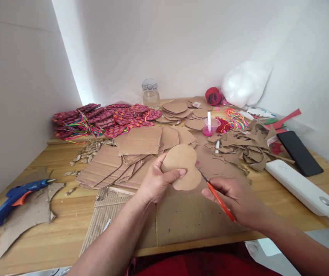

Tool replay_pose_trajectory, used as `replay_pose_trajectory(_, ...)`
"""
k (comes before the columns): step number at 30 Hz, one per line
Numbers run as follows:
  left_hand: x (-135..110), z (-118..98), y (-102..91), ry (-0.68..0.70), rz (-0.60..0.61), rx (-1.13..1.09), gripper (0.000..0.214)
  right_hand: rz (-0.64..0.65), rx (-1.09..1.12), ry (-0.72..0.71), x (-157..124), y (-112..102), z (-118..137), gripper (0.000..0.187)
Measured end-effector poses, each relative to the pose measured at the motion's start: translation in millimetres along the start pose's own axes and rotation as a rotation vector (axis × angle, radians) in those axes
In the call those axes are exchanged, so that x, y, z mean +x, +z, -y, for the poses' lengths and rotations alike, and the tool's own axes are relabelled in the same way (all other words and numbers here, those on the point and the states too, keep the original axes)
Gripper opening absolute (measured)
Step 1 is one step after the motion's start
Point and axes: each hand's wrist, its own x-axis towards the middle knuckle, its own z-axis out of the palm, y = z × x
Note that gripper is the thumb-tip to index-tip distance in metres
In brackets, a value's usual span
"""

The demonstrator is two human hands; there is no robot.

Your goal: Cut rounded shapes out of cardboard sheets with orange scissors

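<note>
My left hand grips a rounded cardboard cutout, its thumb lying across the front face. The cutout has a waist on its right side, like two joined lobes. In my right hand is a pair of scissors with orange handles. Their dark blades touch or nearly touch the cutout's right edge; I cannot tell whether they are parted. Beneath both hands lies a large cardboard sheet. Cut cardboard squares are piled left of my left hand.
Cardboard scraps, a black phone and a white power strip lie right. A blue glue gun rests left, peanuts nearby. Behind are patterned fabric pieces, round cardboard cutouts, a glass jar and a pink-stained cup.
</note>
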Motion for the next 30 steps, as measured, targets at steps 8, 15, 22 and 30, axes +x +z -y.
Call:
replay_pose_trajectory(8, 1.8, 1.1, -0.8, -0.001, -0.007, 0.004, 0.057, 0.049, -0.003, 0.016, -0.4, 0.7, 1.0, 0.045)
replay_pose_trajectory(15, 1.0, 0.4, 0.7, -0.037, 0.001, -0.031, 0.054, 0.056, -0.096, -0.039, -0.4, -3.2, -5.3, 0.04)
replay_pose_trajectory(22, 2.4, 1.0, -1.1, -0.025, 0.006, -0.016, 0.053, 0.054, -0.162, -0.089, 0.3, -6.9, -2.8, 0.039)
replay_pose_trajectory(30, 1.7, -0.1, 0.1, -0.025, 0.002, -0.014, 0.052, 0.038, -0.17, -0.102, 1.2, -9.3, 0.3, 0.04)
